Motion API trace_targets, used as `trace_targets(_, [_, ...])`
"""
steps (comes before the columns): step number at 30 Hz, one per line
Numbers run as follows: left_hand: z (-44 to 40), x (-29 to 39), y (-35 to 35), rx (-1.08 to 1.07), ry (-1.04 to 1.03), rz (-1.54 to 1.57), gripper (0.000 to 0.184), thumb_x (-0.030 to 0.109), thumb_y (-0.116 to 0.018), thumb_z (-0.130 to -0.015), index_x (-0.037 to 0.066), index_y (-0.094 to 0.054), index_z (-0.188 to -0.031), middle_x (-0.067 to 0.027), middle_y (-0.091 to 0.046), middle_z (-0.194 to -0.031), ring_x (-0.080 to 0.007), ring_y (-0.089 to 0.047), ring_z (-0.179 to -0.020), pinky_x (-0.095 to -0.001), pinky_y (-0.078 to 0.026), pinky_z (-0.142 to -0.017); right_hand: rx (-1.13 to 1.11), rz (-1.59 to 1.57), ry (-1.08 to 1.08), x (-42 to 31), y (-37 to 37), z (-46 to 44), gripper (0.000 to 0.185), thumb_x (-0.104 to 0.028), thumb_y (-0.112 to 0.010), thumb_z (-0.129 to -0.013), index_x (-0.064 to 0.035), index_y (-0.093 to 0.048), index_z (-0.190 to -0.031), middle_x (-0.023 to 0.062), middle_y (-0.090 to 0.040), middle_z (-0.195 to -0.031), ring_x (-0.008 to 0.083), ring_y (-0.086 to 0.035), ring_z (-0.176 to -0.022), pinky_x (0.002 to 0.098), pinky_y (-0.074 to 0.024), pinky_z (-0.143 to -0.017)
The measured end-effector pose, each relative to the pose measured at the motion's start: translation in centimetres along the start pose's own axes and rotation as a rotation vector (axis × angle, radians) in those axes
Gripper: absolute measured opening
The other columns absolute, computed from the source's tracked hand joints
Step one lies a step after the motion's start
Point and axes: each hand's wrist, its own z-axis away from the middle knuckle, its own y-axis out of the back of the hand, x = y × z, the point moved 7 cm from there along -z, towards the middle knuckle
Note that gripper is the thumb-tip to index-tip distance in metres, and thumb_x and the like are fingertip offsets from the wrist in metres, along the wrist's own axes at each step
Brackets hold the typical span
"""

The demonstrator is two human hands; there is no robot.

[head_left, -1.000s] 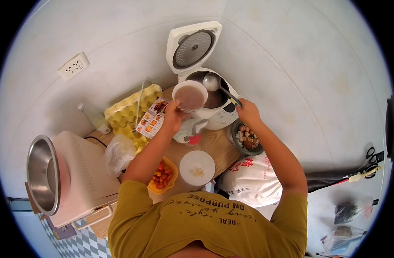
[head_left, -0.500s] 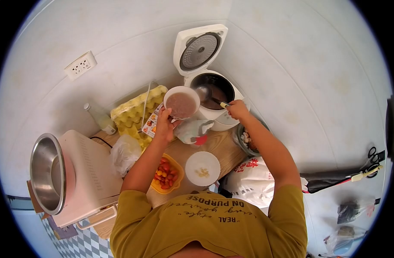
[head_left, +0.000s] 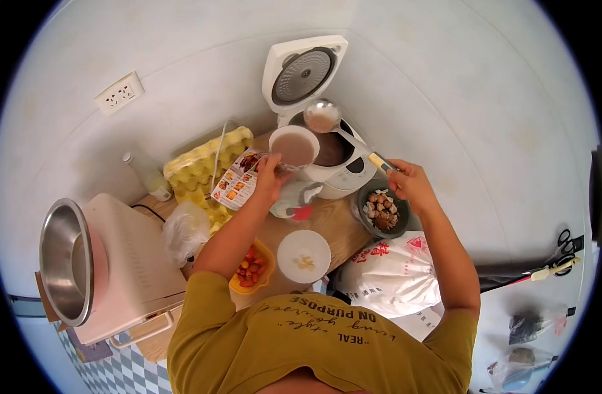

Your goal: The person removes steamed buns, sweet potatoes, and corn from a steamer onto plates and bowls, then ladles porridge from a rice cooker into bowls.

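Observation:
My left hand (head_left: 270,176) grips a white bowl (head_left: 293,148) filled with a brownish-pink porridge-like liquid. In my right hand (head_left: 409,182) is a ladle (head_left: 322,117), held by its yellow-and-grey handle. Its metal scoop is raised above the rice cooker (head_left: 343,176) and carries some of the same liquid. The cooker's lid (head_left: 305,71) stands upright, and more brownish liquid shows in its dark inner pot. The bowl is beside the pot's near left edge and hides part of it.
Around the table are a white plate (head_left: 304,246) with pale pieces, a yellow basket (head_left: 265,279) of small tomatoes, a grey bowl of garlic (head_left: 383,213), yellow egg trays (head_left: 205,161) and a glass bottle (head_left: 148,177). A steel basin (head_left: 67,262) sits on the white oven (head_left: 133,256) at left.
The ladle has risen out of the pot, its scoop now above the cooker. My right hand has moved right and toward me. The bowl has shifted right, closer to the pot.

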Motion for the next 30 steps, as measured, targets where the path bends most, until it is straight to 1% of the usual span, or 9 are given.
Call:
trace_targets(6, [-2.0, -1.7, -1.9, -0.027, 0.013, 0.041, 0.036, 0.026, -0.057, -0.082, 0.007, -0.047, -0.111, -0.0109, -0.053, -0.107, -0.0255, -0.054, -0.098, -0.0440, -0.048, -0.086, 0.171, 0.514, 0.395, -1.1, -0.6, 3.0, 0.030, -0.011, -0.054, -0.084, -0.0035, -0.057, -0.113, 0.0033, -0.058, -0.067, 0.0102, -0.054, -0.054, 0.0256, -0.0456, -0.055])
trace_targets(10, [-1.8, -1.6, -2.2, -0.051, 0.025, 0.040, 0.042, 0.027, -0.059, -0.081, 0.006, -0.046, -0.115, -0.0114, -0.052, -0.110, -0.0257, -0.053, -0.101, -0.0441, -0.048, -0.087, -0.013, -0.246, -0.070, 3.8, 0.3, 0.2, 0.027, -0.008, -0.053, -0.083, -0.0002, -0.058, -0.108, 0.0072, -0.057, -0.064, 0.0132, -0.051, -0.050, 0.0278, -0.0406, -0.047])
trace_targets(13, [-0.5, -1.0, -1.6, -0.047, 0.023, 0.030, 0.046, 0.028, -0.059, -0.080, 0.007, -0.043, -0.118, -0.0118, -0.048, -0.115, -0.0257, -0.049, -0.107, -0.0443, -0.047, -0.089, -0.005, -0.180, -0.093, 4.6, 0.1, -1.8, 0.027, -0.010, -0.054, -0.081, 0.0038, -0.057, -0.104, 0.0086, -0.056, -0.061, 0.0139, -0.049, -0.047, 0.0292, -0.0378, -0.044])
trace_targets(20, [4.8, 1.5, 0.2, 0.019, -0.051, 0.055, 0.039, 0.022, -0.059, -0.080, 0.011, -0.038, -0.111, -0.0098, -0.044, -0.114, -0.0257, -0.048, -0.104, -0.0465, -0.047, -0.087, 0.185, 0.520, 0.042, 9.7, -4.1, -11.9, 0.018, -0.014, -0.055, -0.074, 0.0004, -0.065, -0.079, 0.0158, -0.064, -0.068, 0.0281, -0.063, -0.062, 0.0362, -0.0489, -0.058])
trace_targets(24, [7.8, 2.9, 1.2, 0.039, -0.091, -0.016, 0.045, 0.027, -0.057, -0.080, 0.011, -0.038, -0.118, -0.0095, -0.043, -0.118, -0.0253, -0.045, -0.109, -0.0437, -0.044, -0.091, -0.038, 0.769, 0.364, 14.8, -9.6, -19.3, 0.012, -0.012, -0.056, -0.073, -0.0046, -0.063, -0.066, 0.0144, -0.064, -0.070, 0.0259, -0.064, -0.064, 0.0355, -0.0498, -0.061])
trace_targets(25, [8.4, 3.1, 1.5, 0.049, -0.095, -0.039, 0.049, 0.029, -0.056, -0.080, 0.011, -0.038, -0.122, -0.0096, -0.043, -0.120, -0.0250, -0.044, -0.111, -0.0425, -0.043, -0.093, -0.038, 0.628, 0.317, 15.1, -10.5, -19.7, 0.013, -0.011, -0.056, -0.073, -0.0058, -0.062, -0.062, 0.0132, -0.063, -0.068, 0.0250, -0.063, -0.064, 0.0349, -0.0498, -0.059])
trace_targets(26, [9.0, 3.3, 1.6, 0.046, -0.105, -0.060, 0.050, 0.029, -0.056, -0.080, 0.012, -0.037, -0.123, -0.0094, -0.043, -0.120, -0.0249, -0.044, -0.112, -0.0422, -0.043, -0.092, -0.113, 0.370, 0.127, 16.6, -11.1, -20.0, 0.002, -0.009, -0.053, -0.076, -0.0073, -0.055, -0.076, 0.0120, -0.059, -0.069, 0.0215, -0.057, -0.058, 0.0319, -0.0438, -0.052])
trace_targets(28, [10.8, 4.1, 1.2, 0.041, -0.120, -0.097, 0.051, 0.029, -0.055, -0.081, 0.013, -0.035, -0.125, -0.0089, -0.044, -0.120, -0.0247, -0.044, -0.112, -0.0417, -0.043, -0.091, -0.105, -0.168, -0.274, 13.0, -13.0, -14.5, 0.023, -0.004, -0.049, -0.083, -0.0104, -0.042, -0.104, 0.0094, -0.051, -0.069, 0.0145, -0.046, -0.047, 0.0258, -0.0318, -0.038])
trace_targets(30, [12.0, 4.4, 1.0, 0.040, -0.125, -0.036, 0.047, 0.023, -0.055, -0.080, 0.013, -0.036, -0.121, -0.0087, -0.043, -0.121, -0.0253, -0.046, -0.110, -0.0437, -0.045, -0.090, -0.076, -0.475, -0.353, 11.9, -14.1, -11.9, 0.035, 0.000, -0.050, -0.080, -0.0128, -0.040, -0.110, 0.0106, -0.051, -0.071, 0.0153, -0.047, -0.050, 0.0254, -0.0330, -0.040])
